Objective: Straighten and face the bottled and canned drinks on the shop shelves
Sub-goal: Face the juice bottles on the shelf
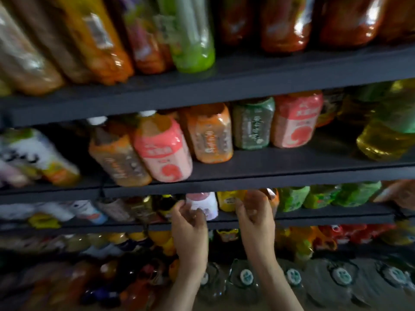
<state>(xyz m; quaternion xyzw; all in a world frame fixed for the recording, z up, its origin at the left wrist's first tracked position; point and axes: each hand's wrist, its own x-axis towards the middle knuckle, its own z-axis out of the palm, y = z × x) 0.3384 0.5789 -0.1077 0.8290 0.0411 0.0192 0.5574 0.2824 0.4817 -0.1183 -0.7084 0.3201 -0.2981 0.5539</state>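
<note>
While left hand point(189, 223) pinches pink-white bottle point(203, 202), right hand point(256, 215) curled at orange bottle point(274, 202), grip unclear

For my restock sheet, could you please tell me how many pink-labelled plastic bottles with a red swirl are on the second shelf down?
2: the left pink-labelled bottle stands at the front edge; the right pink-labelled bottle beside a green-labelled bottle. More may hide behind.

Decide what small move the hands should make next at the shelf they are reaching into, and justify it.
Probably twist the white bottle until its label faces front: the left hand pinches it at the shelf edge. The right hand sits by the orange bottle; its grip is blurred.
</note>
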